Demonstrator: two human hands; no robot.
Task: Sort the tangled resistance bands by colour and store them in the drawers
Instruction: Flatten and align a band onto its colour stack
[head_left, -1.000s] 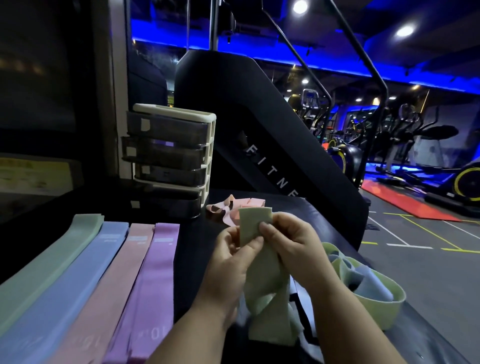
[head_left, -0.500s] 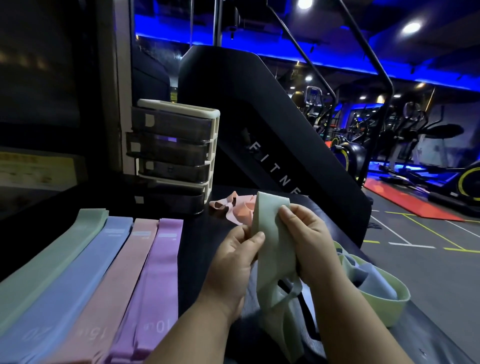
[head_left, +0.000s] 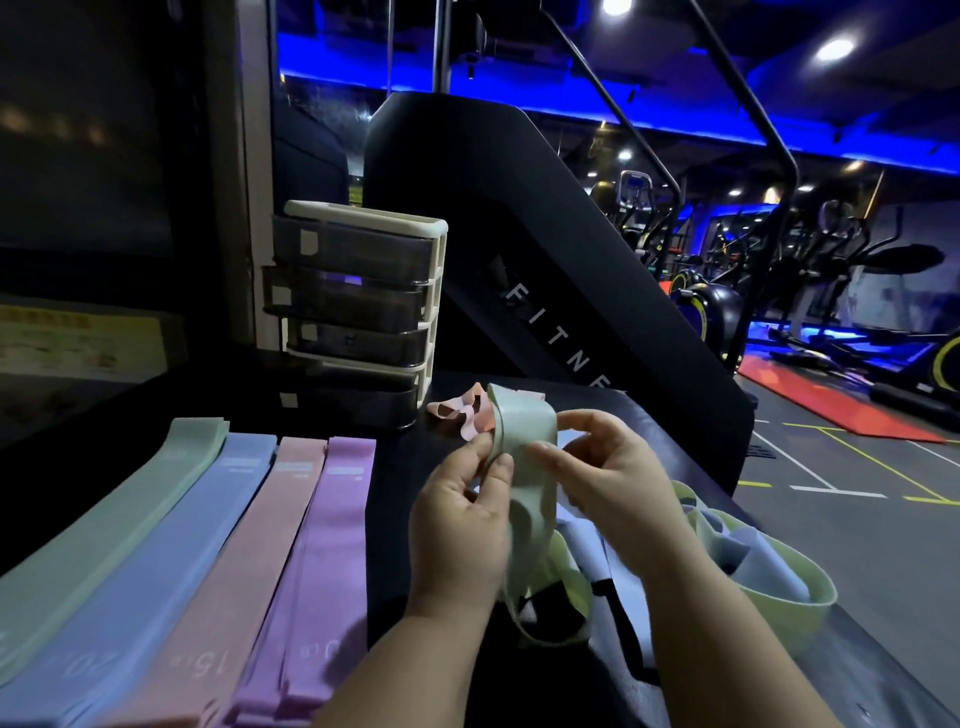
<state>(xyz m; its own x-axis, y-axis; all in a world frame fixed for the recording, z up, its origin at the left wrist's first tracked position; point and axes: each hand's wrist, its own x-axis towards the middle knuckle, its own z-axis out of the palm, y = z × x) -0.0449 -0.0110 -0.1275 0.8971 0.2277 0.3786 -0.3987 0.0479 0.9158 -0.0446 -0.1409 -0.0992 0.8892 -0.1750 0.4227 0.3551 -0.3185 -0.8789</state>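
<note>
Our left hand (head_left: 462, 525) and right hand (head_left: 613, 478) both pinch the pale green band (head_left: 524, 436), held up at centre. Its tail hangs into the tangle (head_left: 769, 587) at 4 o'clock. We should feed it out slowly, untwisting, not yanking. Drawers (head_left: 363, 312) sit at 11 o'clock.

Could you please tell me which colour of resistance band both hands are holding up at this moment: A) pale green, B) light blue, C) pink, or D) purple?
A: the left hand and the right hand both pinch the pale green stretchy loop band near its top, above the black table.
</note>
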